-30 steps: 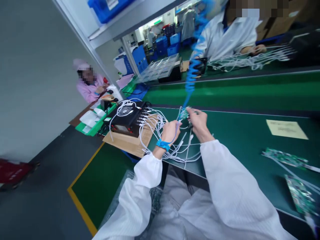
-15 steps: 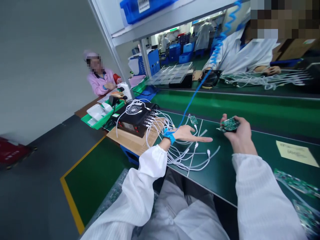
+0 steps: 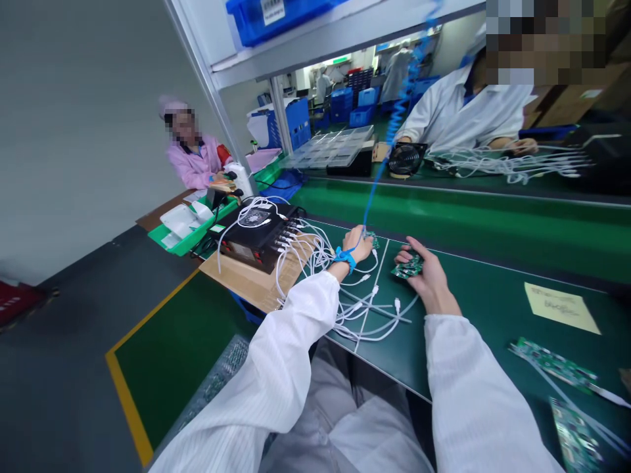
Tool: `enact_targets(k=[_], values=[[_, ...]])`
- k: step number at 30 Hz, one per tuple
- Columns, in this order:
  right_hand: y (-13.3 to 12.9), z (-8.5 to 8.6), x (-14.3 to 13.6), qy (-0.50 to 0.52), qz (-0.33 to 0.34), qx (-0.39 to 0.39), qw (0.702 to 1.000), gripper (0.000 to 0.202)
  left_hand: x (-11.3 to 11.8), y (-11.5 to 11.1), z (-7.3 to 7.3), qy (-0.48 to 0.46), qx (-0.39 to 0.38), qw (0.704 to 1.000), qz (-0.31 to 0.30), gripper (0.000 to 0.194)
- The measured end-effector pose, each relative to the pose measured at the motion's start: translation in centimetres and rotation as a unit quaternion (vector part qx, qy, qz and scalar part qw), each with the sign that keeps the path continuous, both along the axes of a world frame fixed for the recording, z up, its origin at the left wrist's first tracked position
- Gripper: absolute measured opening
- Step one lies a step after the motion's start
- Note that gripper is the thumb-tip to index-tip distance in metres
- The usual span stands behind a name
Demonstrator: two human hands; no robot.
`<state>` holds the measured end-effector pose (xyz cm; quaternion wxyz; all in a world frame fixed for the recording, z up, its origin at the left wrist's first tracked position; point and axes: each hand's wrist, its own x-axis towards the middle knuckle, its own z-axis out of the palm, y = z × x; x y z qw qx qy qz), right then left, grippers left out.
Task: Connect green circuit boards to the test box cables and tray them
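Note:
My left hand (image 3: 359, 244), with a blue strap round its wrist, has its fingers curled on a small green circuit board (image 3: 371, 239). That board is joined to a white cable and lies at the back of the green bench; the fingertips are partly hidden. Further right, my right hand (image 3: 430, 272) holds a green circuit board (image 3: 408, 267) above the bench, perhaps more than one in the palm. Between and below my hands spread several white cables (image 3: 367, 334) with white plugs. They run from a black box with a fan (image 3: 254, 233).
A yellow note (image 3: 562, 307) and green circuit boards (image 3: 555, 365) lie on the right. A coiled blue cord (image 3: 400, 108) hangs down to my left wrist. Across a green strip, a co-worker in white sits by white cables (image 3: 513, 161). Another person in pink sits by a green tray (image 3: 172, 246).
My left hand went from stretched fingers over the cables to curled fingers on the small circuit board at the back. My right hand, still holding its board, shifted left as the view turned slightly.

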<state>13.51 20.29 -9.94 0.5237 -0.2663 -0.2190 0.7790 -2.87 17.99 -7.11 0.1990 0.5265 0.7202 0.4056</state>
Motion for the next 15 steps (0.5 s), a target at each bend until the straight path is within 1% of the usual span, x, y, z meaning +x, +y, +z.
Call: enact_targets(k=[3, 5, 6, 8, 10, 11, 13, 15], values=[[0.1, -0.4, -0.1, -0.081, -0.054, 0.054, 0.994, 0.036, -0.5, 0.5, -0.2, -0.049, 0.019, 0.999, -0.002, 0.040], [-0.1, -0.3, -0.3, -0.182, -0.105, 0.104, 0.972, 0.039, -0.8, 0.2, 0.3, -0.077, 0.038, 0.996, -0.009, 0.041], [-0.3, -0.1, -0.5, -0.244, -0.131, 0.139, 0.951, 0.040, -1.0, -0.1, 0.7, -0.087, 0.046, 0.995, -0.014, 0.040], [-0.8, 0.3, -1.0, -0.367, -0.169, 0.226, 0.886, 0.041, -1.3, -1.2, 1.8, -0.119, 0.057, 0.991, -0.032, 0.040], [-1.2, 0.9, -1.7, -0.453, -0.178, 0.305, 0.819, 0.045, -1.7, -2.7, 2.9, -0.188, 0.055, 0.979, -0.062, 0.041], [-1.4, 1.3, -2.1, -0.479, -0.173, 0.331, 0.794, 0.047, -1.9, -3.5, 3.5, -0.231, 0.051, 0.968, -0.079, 0.042], [-1.5, 1.8, -2.8, -0.511, -0.163, 0.357, 0.765, 0.049, -2.4, -5.1, 4.4, -0.310, 0.040, 0.943, -0.112, 0.042], [-1.5, 2.3, -3.4, -0.524, -0.152, 0.368, 0.753, 0.048, -2.9, -6.4, 5.2, -0.360, 0.027, 0.922, -0.137, 0.042]])
